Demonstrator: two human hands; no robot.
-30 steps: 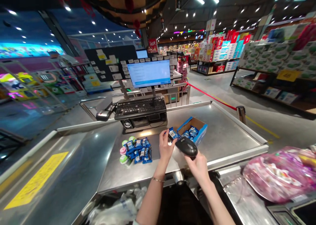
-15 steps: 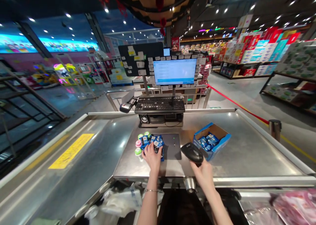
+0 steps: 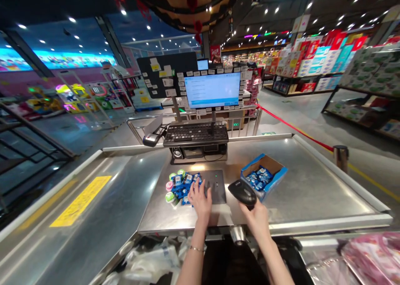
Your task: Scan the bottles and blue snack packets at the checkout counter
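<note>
My left hand (image 3: 200,198), fingers spread, is over the right side of a pile of small blue packets (image 3: 178,190) on the metal counter. Its fingertips reach the packets; whether they press on them I cannot tell. Several small tubs with green and pink lids (image 3: 170,197) stand along the pile's left side. A black handheld barcode scanner (image 3: 242,192) is in my right hand (image 3: 256,219), its head pointing up and to the left. Just beyond the scanner sits an open blue cardboard box (image 3: 275,180) with more blue packets (image 3: 260,176) inside.
A dark flat panel (image 3: 218,189) is set in the counter (image 3: 315,185) between my hands. Behind it stand a keyboard (image 3: 196,133), a lit monitor (image 3: 213,90) and a card terminal (image 3: 152,138). A metal cup-shaped holder (image 3: 238,234) is at the front edge. Plastic bags (image 3: 153,258) lie below.
My left hand has shifted right across the pile and its fingers have spread, uncovering more packets. My right hand still holds the scanner in nearly the same place. The view has turned slightly.
</note>
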